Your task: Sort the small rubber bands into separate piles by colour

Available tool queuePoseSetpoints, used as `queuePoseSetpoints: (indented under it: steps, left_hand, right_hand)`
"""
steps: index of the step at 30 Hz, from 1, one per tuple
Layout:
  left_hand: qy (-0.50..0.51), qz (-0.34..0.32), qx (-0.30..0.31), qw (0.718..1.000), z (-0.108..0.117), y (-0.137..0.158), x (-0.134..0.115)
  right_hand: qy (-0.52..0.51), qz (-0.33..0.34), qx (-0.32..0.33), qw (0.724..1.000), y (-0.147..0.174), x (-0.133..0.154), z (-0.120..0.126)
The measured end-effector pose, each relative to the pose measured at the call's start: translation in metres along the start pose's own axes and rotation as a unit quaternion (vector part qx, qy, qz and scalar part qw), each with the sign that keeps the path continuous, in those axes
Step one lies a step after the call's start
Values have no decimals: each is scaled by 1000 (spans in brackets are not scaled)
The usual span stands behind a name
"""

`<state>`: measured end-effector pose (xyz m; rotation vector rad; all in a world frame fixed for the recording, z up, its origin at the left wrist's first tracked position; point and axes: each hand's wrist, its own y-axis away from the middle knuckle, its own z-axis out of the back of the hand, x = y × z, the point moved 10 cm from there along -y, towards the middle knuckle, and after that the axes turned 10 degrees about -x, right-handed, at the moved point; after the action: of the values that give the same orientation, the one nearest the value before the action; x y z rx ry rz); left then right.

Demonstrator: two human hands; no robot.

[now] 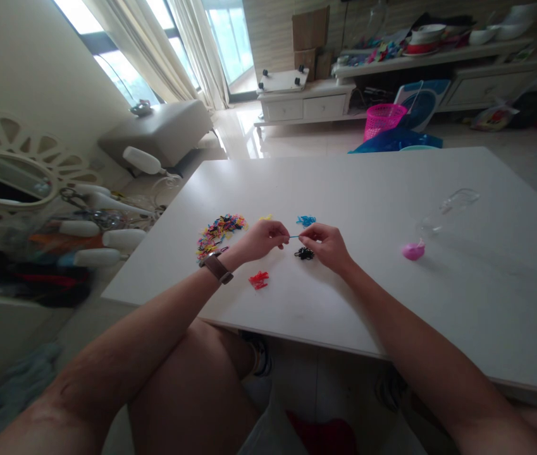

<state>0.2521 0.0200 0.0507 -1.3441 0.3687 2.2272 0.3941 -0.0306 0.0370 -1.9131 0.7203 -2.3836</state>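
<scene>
The left hand [264, 240] and right hand [326, 244] pinch a thin blue band [294, 237] between them, near black bands [303, 254].

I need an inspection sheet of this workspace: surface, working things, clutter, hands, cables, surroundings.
Surface: white table, light reflecting off it.
Job's things: mixed-colour pile; blue pile; black pile; red pile; yellow pile, mostly hidden behind the left hand.
Clutter: pink object and clear object on the right; exact kinds unclear.
Hands: left hand and right hand hold a thin blue strand between them.
Cables: nothing seen on the table.
Surroundings: pink basket, white cabinet and curtain beyond the table.
</scene>
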Motion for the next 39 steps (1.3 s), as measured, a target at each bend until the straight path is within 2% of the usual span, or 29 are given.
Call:
queuePoseSetpoints:
  steps: [7, 10, 18, 29, 31, 36, 39]
  left_hand:
    - [25, -11, -37, 999, 24, -9, 4]
    - [30, -15, -35, 999, 25, -9, 4]
    - [-5, -26, 12, 1000, 3, -1, 1]
    - [-36, -18, 20, 999, 0, 1, 5]
    - [-34, -22, 17, 999, 1, 0, 6]
    - [-13, -19, -38, 999, 26, -4, 11]
    - [6, -2, -89, 996, 47, -5, 15]
  right_hand:
    - [-51, -43, -92, 994, -10, -15, 24]
    - [-50, -43, -104, 992, -9, -15, 24]
    - [-23, -9, 11, 1000, 5, -2, -11]
    - [1, 17, 58, 998, 8, 2, -19]
    - [13, 14, 21, 1000, 4, 0, -9]
    - [22, -39, -163, 986, -11, -26, 41]
    - [33, -80, -195, 977, -15, -51, 53]
